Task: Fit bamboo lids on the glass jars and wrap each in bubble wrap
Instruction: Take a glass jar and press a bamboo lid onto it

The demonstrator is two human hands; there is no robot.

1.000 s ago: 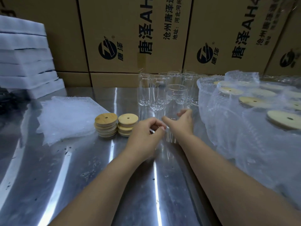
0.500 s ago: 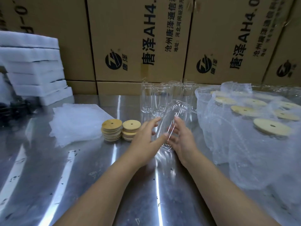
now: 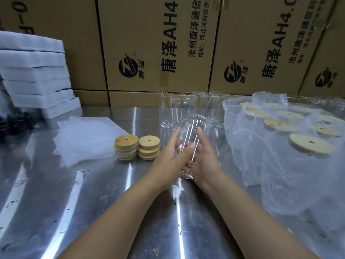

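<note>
Left hand (image 3: 168, 157): clasped on the left side of the glass jar (image 3: 190, 139), fingers reaching up along the wall, thumb laid across the front.
Right hand (image 3: 208, 162): cupped round the right side and underside of the same jar, fingertips up near its shoulder.
Glass jar: held between both hands above the table (image 3: 74, 206), near the middle of the view; clear, no lid on it, tilted with the mouth away and upward and the base toward the person.
Bamboo lids (image 3: 126, 149): two short stacks side by side on the table, just left of the left hand; round, each top lid with a small hole in the centre; the right stack (image 3: 149, 147) paler on top.
Bubble wrap sheets (image 3: 84, 139): flat pile on the table to the left of the lid stacks, just beside them.
Empty jars (image 3: 168, 111): cluster of clear ones standing upright at the back of the table, behind the held jar, no lids on them.
Wrapped jars (image 3: 276, 161): crowd on the right side of the table, upright, each in bubble wrap with a bamboo lid showing at the top.
Foam slabs (image 3: 33, 71): white, stacked at the far left rear.
Cardboard boxes (image 3: 158, 43): brown wall of them behind the table, printed with black characters and a round logo.
Table: shiny metal, streaked with reflections, scattered with small dark specks.
</note>
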